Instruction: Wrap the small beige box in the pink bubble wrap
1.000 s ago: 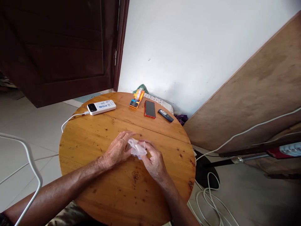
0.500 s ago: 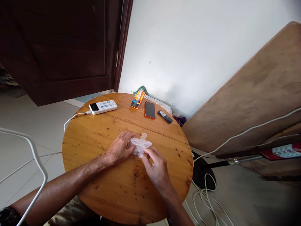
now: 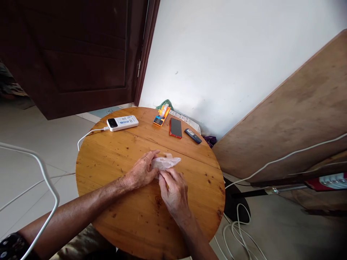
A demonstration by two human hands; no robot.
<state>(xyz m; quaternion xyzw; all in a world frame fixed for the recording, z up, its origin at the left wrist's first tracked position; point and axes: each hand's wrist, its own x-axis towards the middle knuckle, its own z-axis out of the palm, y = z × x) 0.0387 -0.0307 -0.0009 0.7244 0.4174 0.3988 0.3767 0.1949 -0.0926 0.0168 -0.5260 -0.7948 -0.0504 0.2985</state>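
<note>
A crumpled, whitish translucent plastic piece [image 3: 166, 163] lies between my hands near the middle of the round wooden table [image 3: 108, 159]. My left hand [image 3: 140, 169] holds its left side, thumb near and fingers behind. My right hand [image 3: 174, 189] pinches its near edge with thumb and fingertips. A short pale strip [image 3: 168, 155] sticks out from the far side of the plastic. Parts of the plastic are hidden under the fingers.
Along the table's far side are a white power bank [image 3: 123, 123] with a cable, an orange tape dispenser [image 3: 162, 115], a red-edged phone [image 3: 175, 128] and a dark handheld device [image 3: 193, 136]. A wall stands behind; coiled cables [image 3: 238, 231] lie on the floor at right.
My right hand has moved slightly left and closer to my left hand. The plastic looks flatter, its tip now pointing to the right. The whole view has shifted a little.
</note>
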